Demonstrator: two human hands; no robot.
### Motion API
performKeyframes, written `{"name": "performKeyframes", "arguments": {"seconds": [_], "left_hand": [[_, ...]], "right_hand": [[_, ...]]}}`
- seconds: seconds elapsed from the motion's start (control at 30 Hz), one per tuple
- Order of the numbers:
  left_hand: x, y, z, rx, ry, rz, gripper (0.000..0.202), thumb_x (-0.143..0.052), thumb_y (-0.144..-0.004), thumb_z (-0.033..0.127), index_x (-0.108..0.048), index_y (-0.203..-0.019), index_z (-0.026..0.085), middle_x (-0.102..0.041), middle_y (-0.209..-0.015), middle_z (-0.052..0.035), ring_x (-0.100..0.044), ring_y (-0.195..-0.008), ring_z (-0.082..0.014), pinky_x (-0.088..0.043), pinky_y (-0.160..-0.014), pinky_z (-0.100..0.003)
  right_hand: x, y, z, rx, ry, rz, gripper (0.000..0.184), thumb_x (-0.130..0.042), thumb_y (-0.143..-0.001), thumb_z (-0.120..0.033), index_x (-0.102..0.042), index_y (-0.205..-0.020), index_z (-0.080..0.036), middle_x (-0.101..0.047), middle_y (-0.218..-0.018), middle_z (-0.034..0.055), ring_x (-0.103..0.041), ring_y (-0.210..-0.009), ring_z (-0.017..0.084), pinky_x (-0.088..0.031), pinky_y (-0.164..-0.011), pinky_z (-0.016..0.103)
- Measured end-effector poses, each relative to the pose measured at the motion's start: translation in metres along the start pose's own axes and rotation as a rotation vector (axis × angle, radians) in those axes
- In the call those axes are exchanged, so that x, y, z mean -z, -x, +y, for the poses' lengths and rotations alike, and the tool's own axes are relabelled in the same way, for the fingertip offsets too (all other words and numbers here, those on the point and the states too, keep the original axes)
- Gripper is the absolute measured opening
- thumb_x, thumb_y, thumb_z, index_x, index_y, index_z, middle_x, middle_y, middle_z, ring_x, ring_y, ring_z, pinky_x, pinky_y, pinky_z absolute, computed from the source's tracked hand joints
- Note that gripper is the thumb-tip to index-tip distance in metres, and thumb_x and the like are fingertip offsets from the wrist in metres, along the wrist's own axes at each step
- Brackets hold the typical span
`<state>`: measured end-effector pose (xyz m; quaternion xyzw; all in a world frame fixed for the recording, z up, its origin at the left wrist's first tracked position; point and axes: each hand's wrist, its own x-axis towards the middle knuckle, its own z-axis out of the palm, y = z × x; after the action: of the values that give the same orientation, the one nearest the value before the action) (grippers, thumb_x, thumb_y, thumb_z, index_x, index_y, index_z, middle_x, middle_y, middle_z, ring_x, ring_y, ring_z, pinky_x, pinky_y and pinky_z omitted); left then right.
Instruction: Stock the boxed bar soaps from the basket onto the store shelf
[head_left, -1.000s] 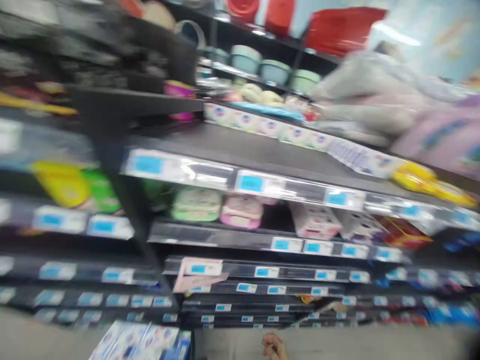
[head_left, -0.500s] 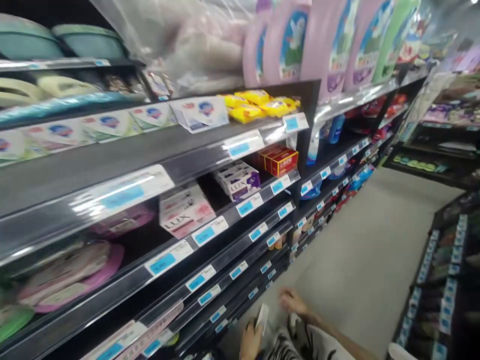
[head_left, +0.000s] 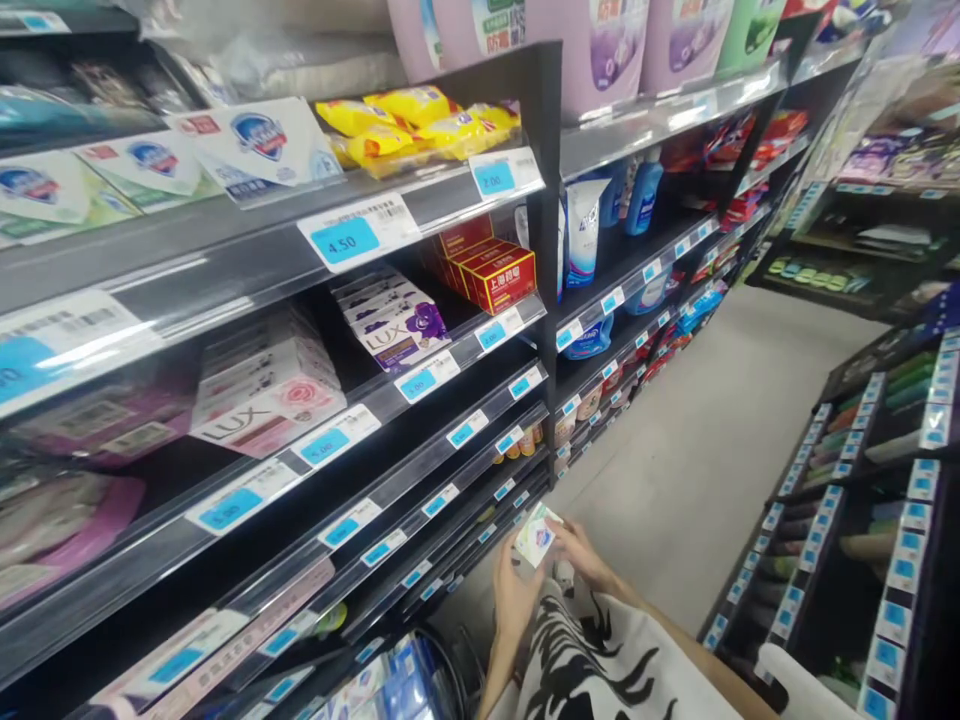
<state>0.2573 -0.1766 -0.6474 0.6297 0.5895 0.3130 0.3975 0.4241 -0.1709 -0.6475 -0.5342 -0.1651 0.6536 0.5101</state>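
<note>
A small white and green soap box [head_left: 535, 537] with a blue and red emblem is held low in front of my body. My left hand [head_left: 513, 590] grips it along the left side, fingers closed on its edge. On the box's right edge the fingers of my right hand [head_left: 576, 552] are pressed as well. Similar soap boxes [head_left: 259, 148] with the same kind of emblem stand in a row on the upper shelf [head_left: 225, 255] at the left.
Yellow packets [head_left: 420, 125], pink LUX boxes [head_left: 270, 395], purple LUX boxes [head_left: 394, 320] and red boxes [head_left: 491, 270] sit on the left shelves. Large lilac bottles [head_left: 600, 50] stand above. The aisle floor [head_left: 660, 440] runs between shelves; packs in blue and white [head_left: 390, 685] lie below.
My right hand has come in from the right and now touches the soap box alongside my left. The box's emblem face has turned into view. The camera has moved closer to the shelves.
</note>
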Motion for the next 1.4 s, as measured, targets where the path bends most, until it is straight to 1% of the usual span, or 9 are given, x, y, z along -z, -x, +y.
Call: {"name": "performKeyframes", "arguments": {"seconds": [0.07, 0.23, 0.43, 0.67, 0.8, 0.93, 1.13, 1.27, 1.4], "left_hand": [[0.008, 0.004, 0.004, 0.007, 0.08, 0.045, 0.061, -0.074, -0.074, 0.029, -0.058, -0.133, 0.031, -0.065, -0.138, -0.0131, -0.067, -0.12, -0.033, -0.059, -0.095, -0.048], [0.026, -0.001, 0.028, -0.027, 0.322, 0.074, 0.058, -0.079, -0.077, 0.028, -0.061, -0.132, 0.025, -0.064, -0.143, -0.0139, -0.063, -0.131, -0.0303, -0.057, -0.104, -0.045], [0.039, -0.012, 0.048, -0.05, 0.246, 0.005, 0.059, -0.086, -0.074, 0.029, -0.067, -0.13, 0.024, -0.066, -0.142, -0.0119, -0.069, -0.118, -0.0267, -0.056, -0.103, -0.042], [0.036, -0.015, 0.052, -0.075, 0.253, 0.034, 0.058, -0.087, -0.072, 0.024, -0.068, -0.127, 0.023, -0.068, -0.14, -0.0126, -0.067, -0.122, -0.0282, -0.056, -0.098, -0.04], [0.038, -0.017, 0.053, -0.073, 0.271, 0.044, 0.059, -0.087, -0.072, 0.023, -0.067, -0.127, 0.022, -0.068, -0.139, -0.0136, -0.065, -0.126, -0.0292, -0.056, -0.096, -0.039], [0.041, -0.018, 0.055, -0.073, 0.267, 0.048, 0.059, -0.087, -0.071, 0.025, -0.067, -0.127, 0.021, -0.068, -0.139, -0.0141, -0.066, -0.123, -0.0284, -0.055, -0.094, -0.038], [0.04, -0.014, 0.053, -0.124, 0.246, 0.072, 0.055, -0.086, -0.073, 0.022, -0.068, -0.126, 0.021, -0.067, -0.138, -0.013, -0.063, -0.126, -0.0277, -0.054, -0.093, -0.036], [0.039, -0.012, 0.05, -0.14, 0.24, 0.082, 0.052, -0.085, -0.075, 0.022, -0.069, -0.124, 0.022, -0.069, -0.135, -0.0128, -0.062, -0.126, -0.0282, -0.053, -0.091, -0.036], [0.04, -0.012, 0.05, -0.074, 0.307, 0.073, 0.057, -0.087, -0.072, 0.025, -0.068, -0.125, 0.021, -0.068, -0.134, -0.0129, -0.063, -0.122, -0.0271, -0.053, -0.092, -0.036]], "right_hand": [[-0.002, 0.006, -0.006, 0.005, -0.051, -0.026, 0.055, -0.083, -0.074, -0.059, -0.074, -0.106, -0.015, -0.079, -0.097, 0.0124, -0.076, -0.082, 0.024, -0.062, -0.059, 0.03], [0.002, 0.019, -0.022, 0.041, -0.042, -0.143, 0.056, -0.084, -0.074, -0.059, -0.077, -0.105, -0.013, -0.082, -0.101, 0.0128, -0.077, -0.086, 0.023, -0.063, -0.067, 0.03], [0.006, 0.02, -0.029, 0.027, -0.04, -0.14, 0.057, -0.079, -0.077, -0.063, -0.078, -0.107, -0.014, -0.082, -0.093, 0.0107, -0.077, -0.077, 0.021, -0.062, -0.068, 0.029], [0.004, 0.017, -0.035, 0.057, -0.059, -0.119, 0.054, -0.076, -0.083, -0.056, -0.076, -0.108, -0.008, -0.082, -0.091, 0.0127, -0.076, -0.078, 0.021, -0.058, -0.068, 0.03], [0.0, 0.015, -0.041, 0.056, -0.052, -0.108, 0.053, -0.082, -0.075, -0.057, -0.078, -0.101, -0.011, -0.081, -0.087, 0.0106, -0.072, -0.073, 0.019, -0.056, -0.063, 0.027], [-0.002, 0.015, -0.045, 0.073, -0.041, -0.118, 0.051, -0.081, -0.076, -0.055, -0.077, -0.103, -0.011, -0.08, -0.093, 0.0119, -0.069, -0.075, 0.018, -0.054, -0.063, 0.027], [-0.001, 0.014, -0.044, 0.072, -0.038, -0.132, 0.047, -0.084, -0.075, -0.052, -0.078, -0.106, -0.017, -0.08, -0.097, 0.0081, -0.067, -0.078, 0.018, -0.055, -0.064, 0.029], [0.0, 0.015, -0.044, 0.077, -0.048, -0.117, 0.045, -0.084, -0.077, -0.04, -0.076, -0.114, -0.017, -0.079, -0.11, 0.0096, -0.067, -0.085, 0.02, -0.056, -0.066, 0.031], [0.003, 0.014, -0.045, 0.144, -0.026, -0.141, 0.06, -0.085, -0.075, -0.034, -0.069, -0.132, -0.031, -0.065, -0.145, 0.0054, -0.068, -0.106, 0.024, -0.058, -0.065, 0.028]]}}
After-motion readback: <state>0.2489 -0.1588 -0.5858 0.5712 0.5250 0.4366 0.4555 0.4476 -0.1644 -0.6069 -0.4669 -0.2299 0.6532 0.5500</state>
